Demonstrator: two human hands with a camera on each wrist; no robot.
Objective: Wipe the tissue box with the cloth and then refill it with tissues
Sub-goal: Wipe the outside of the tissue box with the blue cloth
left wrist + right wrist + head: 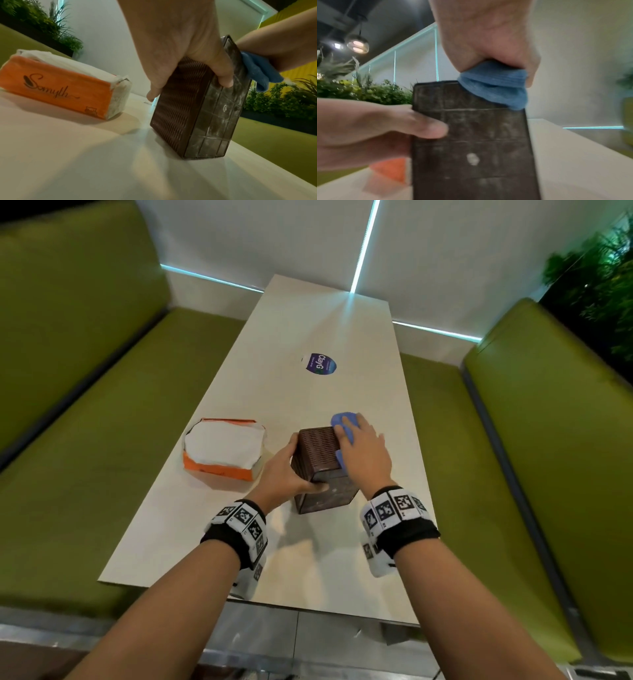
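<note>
The brown tissue box point(322, 470) stands on end on the pale counter point(308, 559), its long axis upright, leaning a little. Its ribbed, woven-looking side faces left, toward the refill pack, and its smooth, dusty panel marked with a grid of lines faces the person. It sits near the middle of the counter's near half.

The left hand point(284, 474) grips the box from the left side, thumb curled across the dusty panel, fingers wrapped round the far side. The right hand point(364, 451) has its grip on a blue cloth point(346, 422), bunched under the palm and fingers and pressed against the top right part of the box; folds of cloth hang out below the hand. How far those fingers curl behind the cloth is hard to tell.

Just left of the box, apart from it, lies an orange pack of tissues point(222, 448), flat on the counter with its top torn open and white sheets showing.

The counter is long and narrow, running away toward a white wall with thin cyan light strips. A round purple sticker point(321, 363) lies further along it. Green padded benches point(85, 405) flank both sides, and leafy plants point(596, 278) stand behind the right bench.
</note>
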